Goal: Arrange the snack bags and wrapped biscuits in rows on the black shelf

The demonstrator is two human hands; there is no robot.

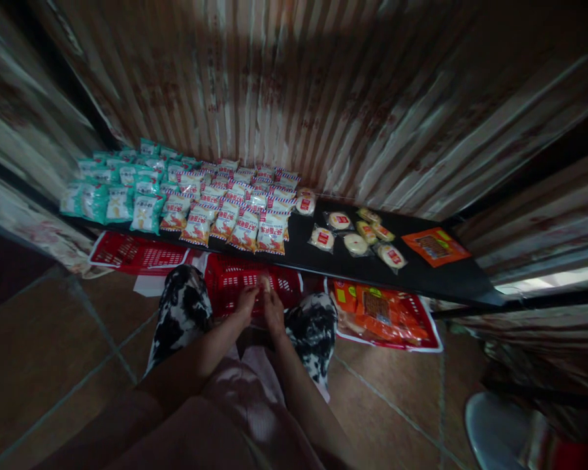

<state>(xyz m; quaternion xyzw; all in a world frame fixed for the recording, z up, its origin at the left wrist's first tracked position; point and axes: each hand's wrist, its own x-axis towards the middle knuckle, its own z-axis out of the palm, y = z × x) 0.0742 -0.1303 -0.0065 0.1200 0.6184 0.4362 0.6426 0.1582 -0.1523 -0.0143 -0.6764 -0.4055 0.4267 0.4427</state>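
Observation:
Both hands are low in the middle, between my knees and over a red plastic basket (225,277). My right hand (273,312) is closed around a small, pale, clear-wrapped item (264,282) that is too blurred to name. Close beside it is my left hand (247,302), its fingers pinched together near the item's lower end; whether they grip it I cannot make out. Just above, on a black shelf (318,260), stand white-and-orange snack bags (245,227) in rows. Round wrapped cakes (340,221) lie to their right.
Teal snack bags (147,212) fill the shelf's left end, and an orange packet (435,246) lies toward its right end. Beneath are another red basket (142,252) and a red basket (438,339) of orange packets. A grey stool-like object (492,431) stands at lower right.

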